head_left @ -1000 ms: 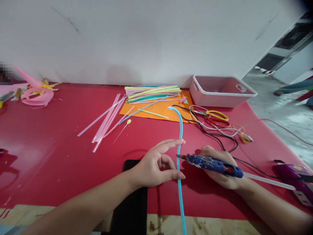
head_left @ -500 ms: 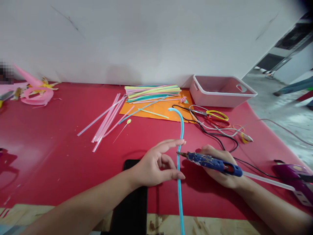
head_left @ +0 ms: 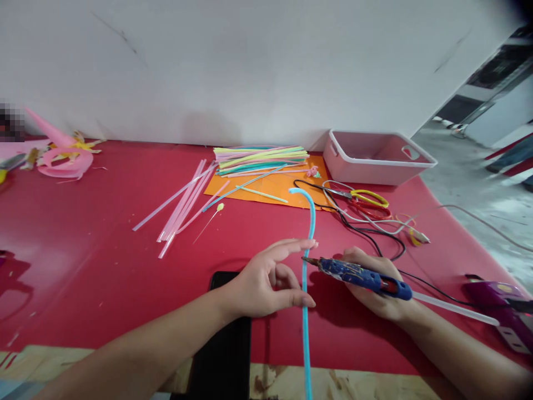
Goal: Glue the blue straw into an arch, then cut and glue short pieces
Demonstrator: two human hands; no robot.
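Observation:
My left hand holds a long light-blue pipe cleaner, its thumb and forefinger steadying it at two spots. The upper end of the stem curls over to the left, and the lower end runs out of view at the bottom. Wrapped in my right hand is a blue hot glue gun, a clear glue stick poking out of its back. The nozzle points left and meets the stem between my left thumb and forefinger; whether glue is coming out is too small to tell. A black phone-like slab lies under my left wrist.
Behind my hands, bundled pipe cleaners lie on orange paper, beside pink straws. Right are scissors, cables, a pink bin and a purple power strip. Pink paper pieces lie far left.
Both hands, the pipe cleaner and the glue gun stay almost where they were. The view shifts very slightly, and a person's leg in the right background has moved.

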